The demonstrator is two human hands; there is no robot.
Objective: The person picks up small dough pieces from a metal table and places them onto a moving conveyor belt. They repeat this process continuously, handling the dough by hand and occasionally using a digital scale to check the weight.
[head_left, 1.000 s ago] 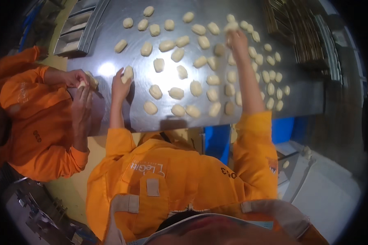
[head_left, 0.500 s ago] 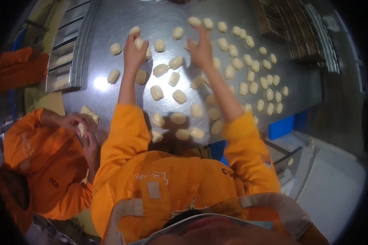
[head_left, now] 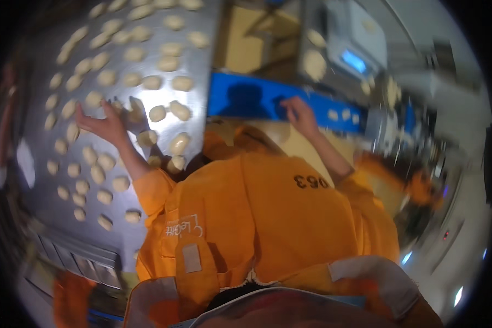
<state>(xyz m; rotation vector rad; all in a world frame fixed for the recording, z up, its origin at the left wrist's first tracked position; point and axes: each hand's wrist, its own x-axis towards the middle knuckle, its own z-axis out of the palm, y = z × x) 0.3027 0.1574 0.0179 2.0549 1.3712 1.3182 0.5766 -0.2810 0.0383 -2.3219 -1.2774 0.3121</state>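
Observation:
Many pale, oblong dough pieces (head_left: pixel 152 82) lie spread over a shiny metal table (head_left: pixel 197 112) on the left. Among them, low over the table, is my left hand (head_left: pixel 105 124), thumb and fingers apart. One dough piece (head_left: pixel 94 99) sits just beyond its fingertips; I see nothing held. My right hand (head_left: pixel 300 115) hangs over the near edge of a blue conveyor belt (head_left: pixel 246 98), index finger and thumb apart, slightly blurred, with nothing visible between them. Small dough pieces (head_left: pixel 344 115) lie farther right on that belt.
A white scale (head_left: pixel 361 38) with a lit display stands at the far right, dough (head_left: pixel 314 64) beside it. Metal machinery (head_left: pixel 385 128) is at the belt's right end. Metal tins (head_left: pixel 87 259) line the table's lower left. Another person's orange clothing (head_left: pixel 71 300) shows at bottom left.
The view has swung right, bringing in the belt and scale. My right hand has left the table for the belt. My left hand stays over the table among the dough pieces.

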